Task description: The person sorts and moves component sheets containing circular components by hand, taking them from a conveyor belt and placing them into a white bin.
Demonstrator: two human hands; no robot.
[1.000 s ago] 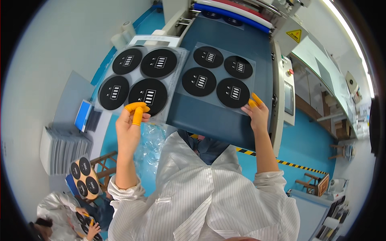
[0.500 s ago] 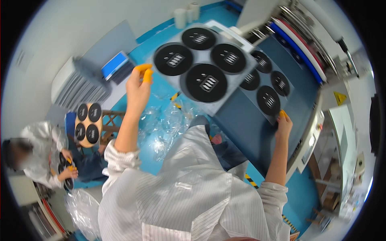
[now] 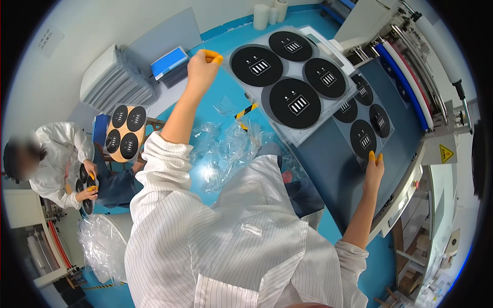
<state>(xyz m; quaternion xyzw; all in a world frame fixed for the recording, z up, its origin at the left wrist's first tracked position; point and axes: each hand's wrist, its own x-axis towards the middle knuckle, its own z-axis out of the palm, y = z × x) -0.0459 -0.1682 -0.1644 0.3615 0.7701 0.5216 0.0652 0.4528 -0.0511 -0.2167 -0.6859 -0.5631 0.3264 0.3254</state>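
My left hand point(image 3: 202, 74), with yellow finger cots on its fingertips, is raised beside the left corner of a stack of clear sheets point(image 3: 299, 139). Its thumb and finger are pinched together; whether a thin film is between them I cannot make out. Large black discs point(image 3: 295, 103) with white bar marks show on top of the stack. My right hand point(image 3: 374, 174), also in yellow finger cots, pinches the near corner of another clear sheet with black discs point(image 3: 363, 138). That sheet lies on the dark bed point(image 3: 328, 172) of a roller machine, partly hidden behind the stack.
Blue and white rollers point(image 3: 404, 84) cross the machine's far end. Crumpled clear film point(image 3: 231, 149) litters the blue floor. Grey boards point(image 3: 115, 82) lean at the wall. At left a seated co-worker point(image 3: 59, 159) handles discs beside a board of black discs point(image 3: 126, 132).
My left hand has moved farther forward, past the stack's left corner, its fingers still pinched. My right hand stays at the sheet's near corner. The whole view has shifted and turned slightly.
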